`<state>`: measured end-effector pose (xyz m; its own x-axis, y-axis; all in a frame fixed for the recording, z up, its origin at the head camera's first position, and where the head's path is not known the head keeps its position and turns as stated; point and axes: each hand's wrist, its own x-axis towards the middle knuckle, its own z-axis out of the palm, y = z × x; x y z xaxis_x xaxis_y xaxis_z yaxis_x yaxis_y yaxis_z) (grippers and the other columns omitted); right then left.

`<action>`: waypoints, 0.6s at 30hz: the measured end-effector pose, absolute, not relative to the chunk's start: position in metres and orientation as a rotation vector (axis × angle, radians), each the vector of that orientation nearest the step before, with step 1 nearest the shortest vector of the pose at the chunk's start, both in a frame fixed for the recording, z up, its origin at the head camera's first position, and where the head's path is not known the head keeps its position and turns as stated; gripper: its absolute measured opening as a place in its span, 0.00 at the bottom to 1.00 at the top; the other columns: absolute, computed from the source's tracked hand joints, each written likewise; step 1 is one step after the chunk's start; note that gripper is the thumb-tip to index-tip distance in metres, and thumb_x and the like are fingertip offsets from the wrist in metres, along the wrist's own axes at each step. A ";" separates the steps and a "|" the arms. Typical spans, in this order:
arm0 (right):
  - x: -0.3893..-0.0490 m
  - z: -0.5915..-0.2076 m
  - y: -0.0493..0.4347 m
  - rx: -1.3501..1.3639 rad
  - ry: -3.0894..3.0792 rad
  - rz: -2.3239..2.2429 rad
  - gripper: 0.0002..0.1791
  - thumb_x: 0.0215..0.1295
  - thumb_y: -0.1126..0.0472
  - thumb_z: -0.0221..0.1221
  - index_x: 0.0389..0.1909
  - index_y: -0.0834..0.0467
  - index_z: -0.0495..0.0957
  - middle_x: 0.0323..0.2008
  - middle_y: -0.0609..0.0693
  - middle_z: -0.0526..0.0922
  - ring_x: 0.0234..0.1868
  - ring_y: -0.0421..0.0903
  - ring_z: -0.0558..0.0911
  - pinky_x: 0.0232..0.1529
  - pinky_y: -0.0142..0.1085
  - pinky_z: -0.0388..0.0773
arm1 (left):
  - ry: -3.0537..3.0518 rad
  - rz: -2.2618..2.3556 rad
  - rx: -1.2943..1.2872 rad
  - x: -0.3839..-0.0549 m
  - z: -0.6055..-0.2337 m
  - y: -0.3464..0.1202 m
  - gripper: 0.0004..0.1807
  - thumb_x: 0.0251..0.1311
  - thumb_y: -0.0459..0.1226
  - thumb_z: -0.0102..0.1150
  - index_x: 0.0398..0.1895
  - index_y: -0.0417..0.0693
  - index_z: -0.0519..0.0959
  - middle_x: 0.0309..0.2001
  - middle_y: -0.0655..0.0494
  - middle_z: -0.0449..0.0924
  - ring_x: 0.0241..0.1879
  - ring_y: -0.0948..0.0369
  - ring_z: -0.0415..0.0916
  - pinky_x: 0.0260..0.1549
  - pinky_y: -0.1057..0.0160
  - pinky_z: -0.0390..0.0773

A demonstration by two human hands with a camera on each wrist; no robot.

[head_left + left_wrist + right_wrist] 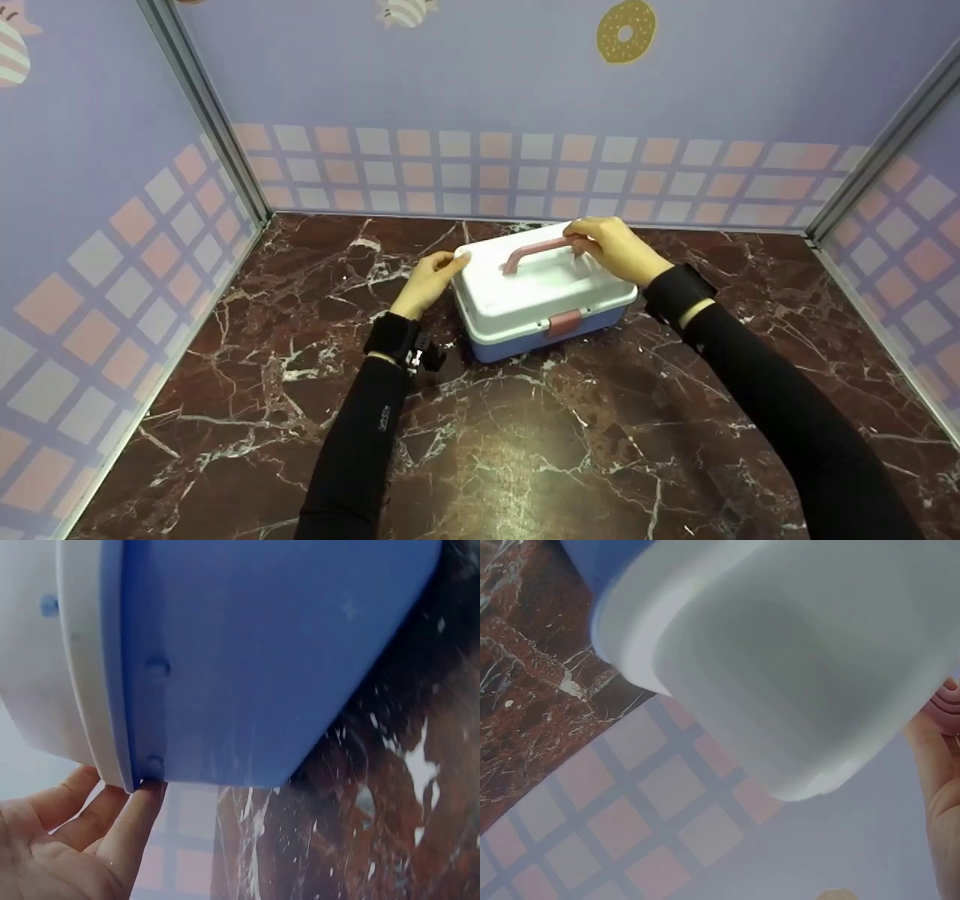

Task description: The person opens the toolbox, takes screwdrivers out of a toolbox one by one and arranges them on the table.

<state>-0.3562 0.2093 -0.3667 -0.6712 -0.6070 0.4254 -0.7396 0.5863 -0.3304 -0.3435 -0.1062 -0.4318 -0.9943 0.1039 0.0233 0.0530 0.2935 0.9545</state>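
A storage box (547,281) with a white lid, a blue base and a pink front latch (564,322) stands on the marbled surface, turned at an angle. Its pink handle (536,251) is raised above the lid. My right hand (616,246) grips the right end of that handle. At the back left corner, my left hand (429,283) holds the box, its thumb on the lid. The left wrist view shows the fingers (124,829) reaching behind the rim near the blue side (255,652). In the right wrist view the white lid (795,652) hides most of the work.
A dark red marbled tabletop (510,450) lies under the box. Lilac panels with pink and white checks (495,176) close off the back and both sides. Grey metal posts (217,120) stand in the back corners.
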 end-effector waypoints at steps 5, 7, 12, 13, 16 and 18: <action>-0.357 -0.365 0.209 1.119 -2.564 0.745 0.08 0.67 0.70 0.58 0.44 0.67 0.82 0.33 0.59 0.87 0.34 0.54 0.85 0.43 0.47 0.82 | 2.585 1.716 0.174 -0.338 -0.429 -0.109 0.23 0.68 0.48 0.56 0.49 0.35 0.77 0.42 0.49 0.77 0.40 0.59 0.71 0.39 0.69 0.71; -0.356 -0.365 0.209 1.108 -2.576 0.764 0.09 0.68 0.70 0.57 0.45 0.67 0.82 0.34 0.60 0.87 0.34 0.54 0.86 0.44 0.47 0.82 | 2.601 1.686 0.186 -0.335 -0.427 -0.110 0.22 0.68 0.48 0.56 0.46 0.36 0.77 0.38 0.52 0.75 0.39 0.58 0.71 0.36 0.70 0.70; -0.354 -0.366 0.206 1.054 -2.602 0.817 0.11 0.69 0.70 0.56 0.49 0.66 0.82 0.38 0.61 0.87 0.34 0.54 0.86 0.44 0.46 0.83 | 2.638 1.602 0.230 -0.328 -0.424 -0.114 0.21 0.68 0.50 0.56 0.43 0.38 0.77 0.35 0.55 0.73 0.38 0.56 0.71 0.35 0.68 0.69; -0.354 -0.366 0.205 1.043 -2.602 0.830 0.11 0.69 0.70 0.56 0.49 0.66 0.82 0.39 0.61 0.87 0.34 0.54 0.86 0.43 0.45 0.83 | 2.646 1.587 0.241 -0.326 -0.423 -0.115 0.21 0.68 0.50 0.56 0.43 0.39 0.77 0.35 0.55 0.72 0.38 0.56 0.71 0.35 0.68 0.70; -0.354 -0.368 0.201 1.012 -2.591 0.853 0.12 0.68 0.72 0.56 0.50 0.66 0.82 0.41 0.61 0.87 0.32 0.53 0.86 0.43 0.44 0.85 | 2.642 1.585 0.254 -0.323 -0.422 -0.117 0.19 0.67 0.49 0.57 0.41 0.39 0.76 0.34 0.55 0.72 0.38 0.54 0.72 0.33 0.69 0.70; -0.353 -0.369 0.198 0.986 -2.580 0.850 0.14 0.68 0.72 0.56 0.51 0.65 0.82 0.44 0.62 0.87 0.33 0.53 0.86 0.45 0.44 0.85 | 2.634 1.595 0.262 -0.321 -0.421 -0.118 0.19 0.67 0.48 0.58 0.40 0.39 0.76 0.32 0.56 0.72 0.37 0.52 0.73 0.31 0.69 0.70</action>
